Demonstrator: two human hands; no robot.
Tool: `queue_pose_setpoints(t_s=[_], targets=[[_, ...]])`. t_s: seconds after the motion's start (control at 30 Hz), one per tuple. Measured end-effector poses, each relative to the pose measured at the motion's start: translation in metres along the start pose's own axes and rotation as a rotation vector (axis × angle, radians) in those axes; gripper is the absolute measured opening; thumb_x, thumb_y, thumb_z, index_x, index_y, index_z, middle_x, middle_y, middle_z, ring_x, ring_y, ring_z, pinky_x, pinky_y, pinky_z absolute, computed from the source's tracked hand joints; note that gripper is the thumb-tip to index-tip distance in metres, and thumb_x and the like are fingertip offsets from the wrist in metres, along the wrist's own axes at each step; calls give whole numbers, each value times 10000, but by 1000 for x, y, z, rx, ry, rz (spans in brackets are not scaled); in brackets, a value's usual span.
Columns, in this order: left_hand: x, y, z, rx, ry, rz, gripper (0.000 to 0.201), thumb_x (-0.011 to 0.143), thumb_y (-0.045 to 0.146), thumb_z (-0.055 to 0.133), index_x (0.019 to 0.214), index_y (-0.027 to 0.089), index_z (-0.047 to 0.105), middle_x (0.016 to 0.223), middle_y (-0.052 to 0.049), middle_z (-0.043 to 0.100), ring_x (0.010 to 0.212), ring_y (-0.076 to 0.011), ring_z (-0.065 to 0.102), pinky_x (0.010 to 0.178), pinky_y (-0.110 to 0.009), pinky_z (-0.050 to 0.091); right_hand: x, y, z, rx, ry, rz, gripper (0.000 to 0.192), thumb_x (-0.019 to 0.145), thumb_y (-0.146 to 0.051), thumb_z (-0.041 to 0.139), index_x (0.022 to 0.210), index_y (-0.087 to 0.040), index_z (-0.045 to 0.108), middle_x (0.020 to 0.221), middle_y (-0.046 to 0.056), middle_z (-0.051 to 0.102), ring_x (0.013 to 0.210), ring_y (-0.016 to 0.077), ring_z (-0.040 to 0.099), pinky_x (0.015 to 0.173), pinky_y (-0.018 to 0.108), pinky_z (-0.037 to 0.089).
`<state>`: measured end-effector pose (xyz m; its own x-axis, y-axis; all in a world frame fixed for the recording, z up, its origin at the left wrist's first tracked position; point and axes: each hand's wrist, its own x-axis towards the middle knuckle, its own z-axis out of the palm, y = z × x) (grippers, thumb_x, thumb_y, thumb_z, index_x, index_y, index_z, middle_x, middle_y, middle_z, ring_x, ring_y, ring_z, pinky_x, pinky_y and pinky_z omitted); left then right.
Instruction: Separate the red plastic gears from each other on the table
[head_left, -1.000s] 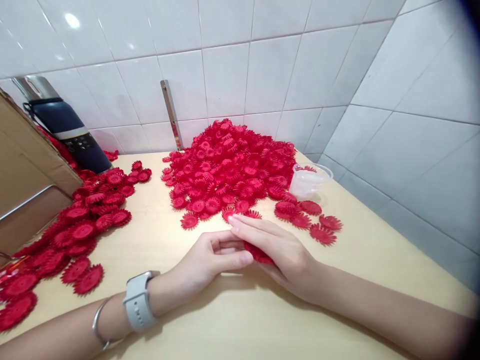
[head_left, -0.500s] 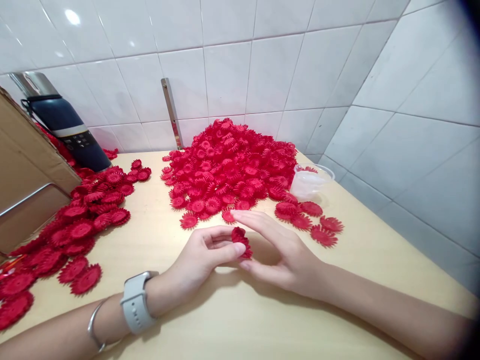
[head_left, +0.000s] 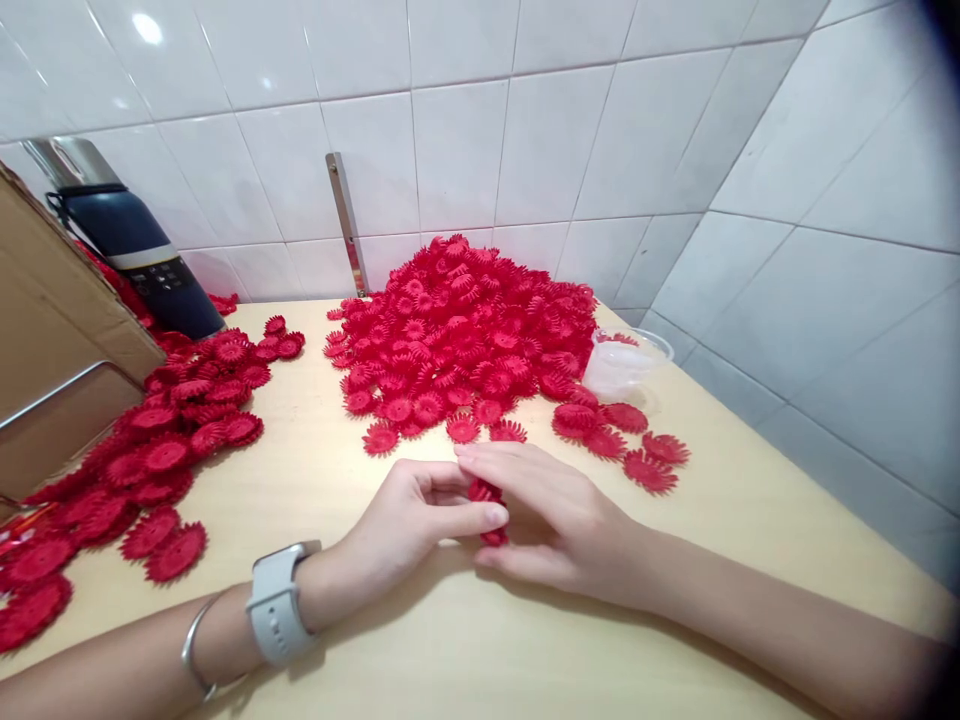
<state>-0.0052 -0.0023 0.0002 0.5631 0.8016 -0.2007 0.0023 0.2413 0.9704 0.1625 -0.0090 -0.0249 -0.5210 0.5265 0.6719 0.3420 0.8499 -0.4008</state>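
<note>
- Left hand (head_left: 409, 520) and right hand (head_left: 551, 520) had closed together since half a second before; fingers of both pinched small red toothed plastic flower disc (head_left: 487, 500).
- Disc held just above pale wooden tabletop (head_left: 465, 650), near its front edge; right fingers now curled, no longer spread.

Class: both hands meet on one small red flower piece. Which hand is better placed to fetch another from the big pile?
Probably the right hand: its fingertips lie nearest the big pile, while the left hand pinches the red flower piece.

My left hand (head_left: 409, 520) and right hand (head_left: 551, 515) pinch a red flower piece (head_left: 486, 497) together above the table (head_left: 480, 640). A big red pile (head_left: 465, 325) lies behind.
</note>
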Motion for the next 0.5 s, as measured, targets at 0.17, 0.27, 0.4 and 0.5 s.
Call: queue_pose_setpoints(t_s=[0.17,0.27,0.4,0.5], targets=[[1,-1,-1,-126,-36,-20,193,668,134,661,860,143,672,725,-9,645,693,-108,576,673,-209,442,-1,-1,-2,-43,73,25,320,772,-171,578,1078,-109,504,979,145,632,897,186,594,763,306,504],[1,-2,-1,-138,-58,-6,138,703,147,629,829,130,683,742,-29,662,699,-111,575,669,-205,442,-2,0,-4,-48,71,-7,302,779,-112,549,1079,-111,519,988,136,638,920,180,592,784,300,501],[1,-3,0,-150,-69,-20,134,700,147,627,817,105,679,797,-63,672,720,-132,585,672,-223,448,-1,1,-6,10,63,40,227,788,-92,532,1004,-147,577,962,91,663,919,158,606,801,255,496],[1,-2,1,-189,-61,-42,141,701,157,628,826,110,674,755,-55,665,692,-128,587,669,-230,452,1,0,-7,69,33,133,277,740,-187,625,1009,-146,572,940,86,668,841,153,629,738,227,512]])
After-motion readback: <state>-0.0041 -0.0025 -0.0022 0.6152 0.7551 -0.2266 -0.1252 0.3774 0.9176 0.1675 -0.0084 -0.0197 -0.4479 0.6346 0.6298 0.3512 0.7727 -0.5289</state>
